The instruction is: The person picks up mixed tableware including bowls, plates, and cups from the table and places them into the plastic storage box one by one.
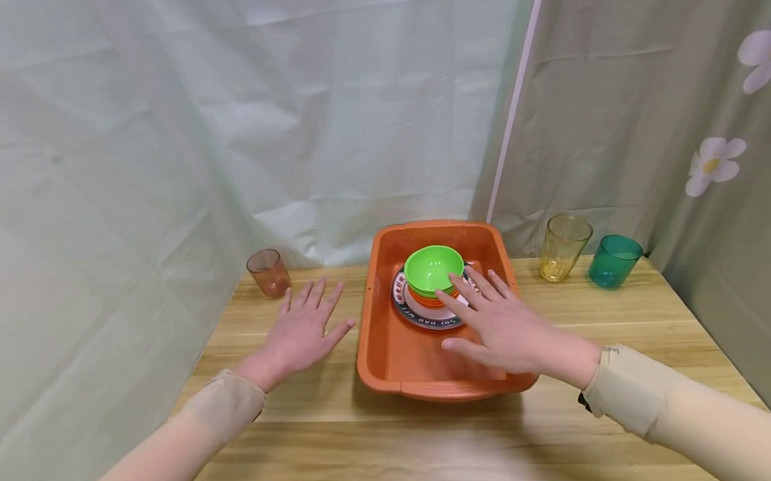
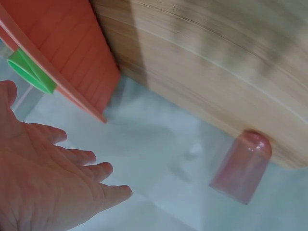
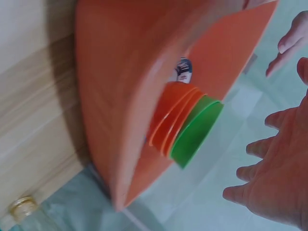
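Nearest, two pale sleeves [image 1: 631, 389] reach in over the wooden desk [image 1: 291, 456]. The left hand [image 1: 302, 332] hovers above the desk, just left of the orange basin [image 1: 459, 389], palm down, its fingers straight, spread and released. The right hand [image 1: 502, 329] hovers over the basin's right side, its fingers likewise extended, apart and free of any grip; the right wrist view shows them near the bowls without touching. Inside the basin, toward its far half, a plate [image 1: 428, 322] with a dark lettered rim carries a nested stack: orange bowls [image 1: 428, 301] below, a green bowl [image 1: 433, 268] on top. Farther back, a pink cup [image 1: 270, 276] stands left of the basin, a yellow cup [image 1: 563, 251] and a teal cup [image 1: 612, 263] right. Behind hangs a pale curtain [image 1: 354, 113].
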Motion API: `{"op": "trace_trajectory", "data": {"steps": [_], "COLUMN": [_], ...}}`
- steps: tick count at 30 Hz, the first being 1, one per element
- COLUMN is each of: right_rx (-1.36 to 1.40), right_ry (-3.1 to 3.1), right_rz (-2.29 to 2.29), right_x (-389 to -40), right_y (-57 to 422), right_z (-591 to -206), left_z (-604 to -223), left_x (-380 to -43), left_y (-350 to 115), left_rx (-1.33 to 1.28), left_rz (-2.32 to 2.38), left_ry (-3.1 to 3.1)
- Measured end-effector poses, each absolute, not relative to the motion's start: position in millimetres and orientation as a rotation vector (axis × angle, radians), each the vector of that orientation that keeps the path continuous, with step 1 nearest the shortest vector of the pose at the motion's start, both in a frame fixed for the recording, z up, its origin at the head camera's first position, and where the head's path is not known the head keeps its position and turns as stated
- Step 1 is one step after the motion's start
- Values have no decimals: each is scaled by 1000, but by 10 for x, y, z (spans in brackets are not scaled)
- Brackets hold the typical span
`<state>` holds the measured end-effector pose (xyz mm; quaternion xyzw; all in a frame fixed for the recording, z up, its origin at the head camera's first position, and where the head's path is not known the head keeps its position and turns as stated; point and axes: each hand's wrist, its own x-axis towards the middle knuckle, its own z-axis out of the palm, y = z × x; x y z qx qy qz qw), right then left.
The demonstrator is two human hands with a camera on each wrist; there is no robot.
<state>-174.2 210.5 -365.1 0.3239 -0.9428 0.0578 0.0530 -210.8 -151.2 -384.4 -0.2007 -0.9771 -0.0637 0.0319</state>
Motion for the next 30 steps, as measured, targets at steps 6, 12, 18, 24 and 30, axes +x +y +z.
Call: {"op": "trace_trajectory", "data": {"steps": [6, 12, 18, 24, 30], "right_rx": [1038, 1076, 1124, 1171, 1203], "right_ry": [-2848, -2930, -2936, -2938, -2920], "right_rz": [172, 196, 146, 135, 97], "right_x": [-1857, -1947, -2013, -2064, -2107], "right_y": [1891, 1619, 1376, 1174, 979], "right_z": [-3609, -3550, -3513, -3501, -3495], "left_z": [-3876, -3974, -4083, -4085, -4111], "left_x": [-2147, -2265, -2421, -2573, -2729], "left_y": [-1627, -1871, -2173, -2389, -2598], "left_rx": [-565, -462, -336, -225, -132], "left_rz": [-221, -288, -388, -487, -947], "left_ry": [-3038, -3082, -3115, -3186, -3138]}}
